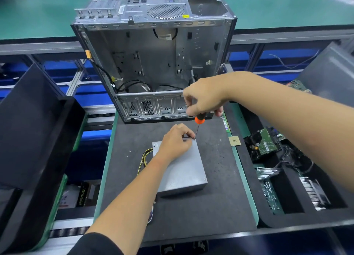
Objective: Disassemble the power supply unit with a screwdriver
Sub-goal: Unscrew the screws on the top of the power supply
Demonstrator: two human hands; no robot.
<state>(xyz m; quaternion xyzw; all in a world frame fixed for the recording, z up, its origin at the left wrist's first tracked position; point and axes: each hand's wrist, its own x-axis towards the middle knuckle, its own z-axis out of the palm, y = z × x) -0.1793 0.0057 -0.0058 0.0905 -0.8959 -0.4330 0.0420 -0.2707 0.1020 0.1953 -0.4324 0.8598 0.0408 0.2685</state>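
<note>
Centre of frame: the PSU (182,168) lies flat on the mat (201,206), lid closed. The left hand (175,142) pinches at its far corner; the right hand (205,99) grips the upright screwdriver (198,124), tip there. Disassembly appears barely begun. Beyond, the emptied case (153,59).

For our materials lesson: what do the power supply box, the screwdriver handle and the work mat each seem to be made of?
Power supply box: likely sheet steel, dull grey finish, with crisp folded edges and a corner screw.
Screwdriver handle: probably plastic or rubber, black and orange, smooth; mostly hidden by the right hand.
Mat: seemingly foam or rubber, matte black, scuffed with pale specks.
</note>
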